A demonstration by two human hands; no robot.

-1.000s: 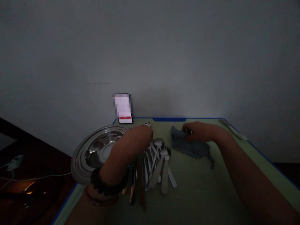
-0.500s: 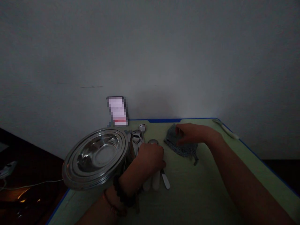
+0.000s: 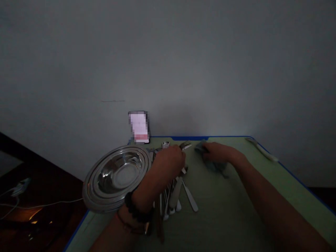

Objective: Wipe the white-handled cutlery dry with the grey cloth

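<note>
My left hand is closed around a fork, whose tines stick out past the fingers. Under and below this hand lies a pile of cutlery, with several pale and metal handles pointing toward me. One knife-like handle rests at the pile's right side. A spoon's bowl shows just behind the hand. Off to the right, my right hand grips a grey-blue cloth against the table; its fingertips are partly hidden in the folds.
Stacked metal basins stand on the left of the green table. A lit phone leans against the wall. A pale-handled utensil lies along the right edge. A white cable runs at the far left.
My left hand has picked up the fork and moved slightly up. My right hand has closed on the cloth, which is now bunched. The whole view has shifted a little.
</note>
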